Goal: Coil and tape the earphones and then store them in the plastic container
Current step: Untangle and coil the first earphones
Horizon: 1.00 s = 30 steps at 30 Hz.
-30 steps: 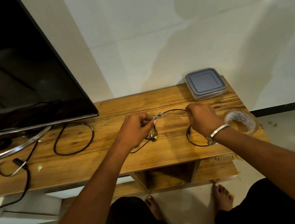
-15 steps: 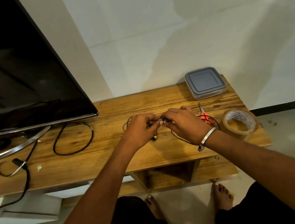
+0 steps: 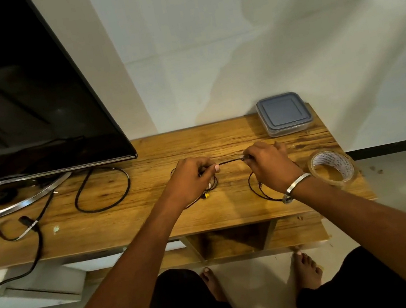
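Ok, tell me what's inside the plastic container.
Cannot tell: the plastic container sits closed under its grey lid, and nothing shows through its clear wall. The earphones remain outside, in both hands.

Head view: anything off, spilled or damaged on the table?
Nothing spilled or broken. The earphones are uncoiled, a stretch taut between left hand and right hand, loose loops on the wooden table. Plastic container lidded; tape roll sits near the right edge.

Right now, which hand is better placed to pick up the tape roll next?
The right hand. The tape roll lies just beside its wrist, while the left hand is farther away and holds the gathered part of the earphones.
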### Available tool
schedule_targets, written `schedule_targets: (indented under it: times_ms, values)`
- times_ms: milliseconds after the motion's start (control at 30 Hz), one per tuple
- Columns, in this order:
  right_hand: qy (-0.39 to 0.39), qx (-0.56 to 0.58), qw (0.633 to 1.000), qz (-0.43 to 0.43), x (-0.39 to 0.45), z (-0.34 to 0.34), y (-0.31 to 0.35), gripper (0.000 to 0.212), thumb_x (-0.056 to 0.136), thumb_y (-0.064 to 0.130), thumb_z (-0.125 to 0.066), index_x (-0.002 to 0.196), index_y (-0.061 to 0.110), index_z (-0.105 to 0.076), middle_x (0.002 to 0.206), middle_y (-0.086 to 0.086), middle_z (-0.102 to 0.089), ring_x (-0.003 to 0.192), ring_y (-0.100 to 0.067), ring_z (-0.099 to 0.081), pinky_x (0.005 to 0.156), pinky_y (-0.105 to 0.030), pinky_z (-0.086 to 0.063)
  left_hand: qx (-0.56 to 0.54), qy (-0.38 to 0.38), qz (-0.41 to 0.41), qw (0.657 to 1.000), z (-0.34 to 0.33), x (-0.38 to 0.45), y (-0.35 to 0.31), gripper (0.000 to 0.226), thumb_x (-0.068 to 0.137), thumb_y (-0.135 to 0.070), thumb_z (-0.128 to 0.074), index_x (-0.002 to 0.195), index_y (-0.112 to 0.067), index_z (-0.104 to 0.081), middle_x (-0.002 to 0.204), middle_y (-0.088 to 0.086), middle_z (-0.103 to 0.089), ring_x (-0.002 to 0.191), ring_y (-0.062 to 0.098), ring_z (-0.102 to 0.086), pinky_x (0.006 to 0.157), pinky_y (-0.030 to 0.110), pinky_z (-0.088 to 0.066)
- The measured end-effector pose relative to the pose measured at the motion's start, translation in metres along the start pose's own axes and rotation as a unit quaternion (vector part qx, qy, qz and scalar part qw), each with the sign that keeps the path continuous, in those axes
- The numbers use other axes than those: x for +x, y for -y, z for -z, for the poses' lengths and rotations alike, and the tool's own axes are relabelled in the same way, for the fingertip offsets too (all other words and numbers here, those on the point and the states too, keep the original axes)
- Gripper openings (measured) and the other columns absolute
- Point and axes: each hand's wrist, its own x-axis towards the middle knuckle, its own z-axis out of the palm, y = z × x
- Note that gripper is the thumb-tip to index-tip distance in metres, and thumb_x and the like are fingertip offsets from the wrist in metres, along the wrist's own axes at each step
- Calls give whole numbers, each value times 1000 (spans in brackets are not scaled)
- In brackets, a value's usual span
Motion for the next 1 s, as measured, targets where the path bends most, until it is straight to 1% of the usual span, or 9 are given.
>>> schedule_targets:
  times_ms: [167,300,400,500,633,733,833,933,1000]
  values:
    - [34,-1,996,83,-5,-1,12,52,87,23,-55,136,26,-39,133,6,-48,125,-15,-44,106,-46,-22,-2,2,-18,1000,-6,1,-4,16,94,-27,-62,88,-18,-73,74,8,-69,68,22,-63,56,29,-47]
    - [47,-8,990,132,-6,-1,25,33,93,31,-48,125,25,-48,124,7,-55,120,-14,-48,106,-46,-19,-9,12,-22,1000,-9,3,-3,17,94,-27,-61,89,-16,-73,73,7,-70,67,22,-65,61,35,-52]
    - [38,-31,991,124,-2,-1,28,25,99,34,-37,112,25,-56,114,7,-62,112,-14,-53,104,-45,-20,-1,14,-20,1000,-8,3,-2,19,95,-29,-60,90,-16,-73,74,6,-70,68,21,-66,65,41,-54]
    - [11,-38,993,114,0,-1,23,24,100,32,-37,105,26,-60,106,8,-66,103,-15,-58,97,-43,-23,-4,9,-13,1000,-6,2,0,18,94,-31,-61,89,-18,-73,75,8,-70,67,23,-66,62,41,-55]
    - [-12,-54,995,83,0,-2,14,20,98,21,-42,102,29,-59,100,7,-66,97,-15,-60,95,-42,-23,-6,1,-14,1000,-3,0,0,16,93,-31,-63,88,-21,-74,71,7,-66,54,7,-50,52,25,-40]
    - [-22,-50,998,44,1,-3,9,19,98,19,-43,102,29,-59,101,8,-66,98,-16,-60,99,-43,-23,-7,-3,-6,1000,-2,-2,-1,16,93,-29,-62,89,-20,-74,58,-7,-57,48,2,-45,49,22,-35]
    - [-48,-47,998,9,1,-2,4,17,97,20,-44,98,26,-60,97,5,-67,94,-19,-61,99,-44,-23,-17,-12,6,1000,0,-3,1,16,94,-27,-62,88,-18,-74,48,-18,-52,47,0,-47,51,25,-44]
    - [-41,-44,998,5,-1,-3,6,18,97,25,-42,101,24,-60,100,5,-66,96,-19,-60,96,-43,-25,-15,-9,0,1000,0,-4,-2,17,94,-24,-61,90,-14,-74,58,-21,-57,52,-8,-53,53,20,-39]
    - [-43,-44,998,26,-3,-3,12,22,95,29,-45,111,23,-58,111,5,-63,104,-18,-58,97,-45,-27,-12,-3,-8,1000,-1,-3,-3,17,95,-25,-61,92,-15,-74,70,-14,-62,54,-5,-54,53,20,-41]
